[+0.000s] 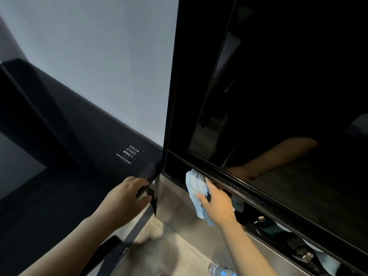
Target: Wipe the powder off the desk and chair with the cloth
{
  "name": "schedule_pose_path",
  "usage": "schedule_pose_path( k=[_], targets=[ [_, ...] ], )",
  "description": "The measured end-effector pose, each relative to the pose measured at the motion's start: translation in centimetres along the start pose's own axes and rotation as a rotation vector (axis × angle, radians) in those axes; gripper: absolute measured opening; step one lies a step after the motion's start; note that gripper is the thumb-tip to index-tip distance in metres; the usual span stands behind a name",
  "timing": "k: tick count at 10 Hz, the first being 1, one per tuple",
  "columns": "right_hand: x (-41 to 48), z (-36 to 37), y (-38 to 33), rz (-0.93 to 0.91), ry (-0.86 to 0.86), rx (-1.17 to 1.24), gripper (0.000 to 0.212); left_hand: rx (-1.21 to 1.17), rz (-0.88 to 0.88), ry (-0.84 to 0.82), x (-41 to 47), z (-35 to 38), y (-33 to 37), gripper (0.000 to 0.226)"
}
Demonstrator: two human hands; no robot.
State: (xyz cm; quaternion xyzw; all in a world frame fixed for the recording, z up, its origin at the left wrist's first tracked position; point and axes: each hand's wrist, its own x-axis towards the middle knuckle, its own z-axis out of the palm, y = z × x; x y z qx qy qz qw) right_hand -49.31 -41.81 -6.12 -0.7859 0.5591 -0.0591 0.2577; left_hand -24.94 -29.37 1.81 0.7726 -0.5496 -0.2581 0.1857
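The left hand (127, 198) gripped the corner of the dark glass table (59, 176), likely to steady the reach, while the right hand (217, 202) clutched the blue cloth (196, 188) against the ledge under the black screen (288, 96). A small sign (130, 152) lay on the table, a pale wall (99, 56) behind

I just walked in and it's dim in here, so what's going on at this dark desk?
A person is cleaning. Their right hand holds a pale blue cloth up against the lower edge of a large black screen. Their left hand grips the corner of the dark desk beside it. The view is too dim to make out any powder on the desk.
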Motion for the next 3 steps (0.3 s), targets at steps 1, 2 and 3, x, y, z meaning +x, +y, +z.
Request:
schedule_pose_path(
  k=[1, 2, 3],
  targets=[
    [-2.0, -0.2, -0.6, -0.011, 0.078, -0.026, 0.066, 0.005, 0.012, -0.013, -0.7, -0.4, -0.2, 0.031],
    [-4.4, 0.0, -0.9, -0.093, 0.175, -0.057, 0.065, -0.030, 0.064, -0.030, -1.6, -0.7, -0.4, 0.023],
    [-7.2, 0.1, -2.5, -0.130, 0.162, 0.026, 0.061, -0.096, 0.046, -0.064, -3.3, -1.7, -0.9, 0.020]
  ],
)
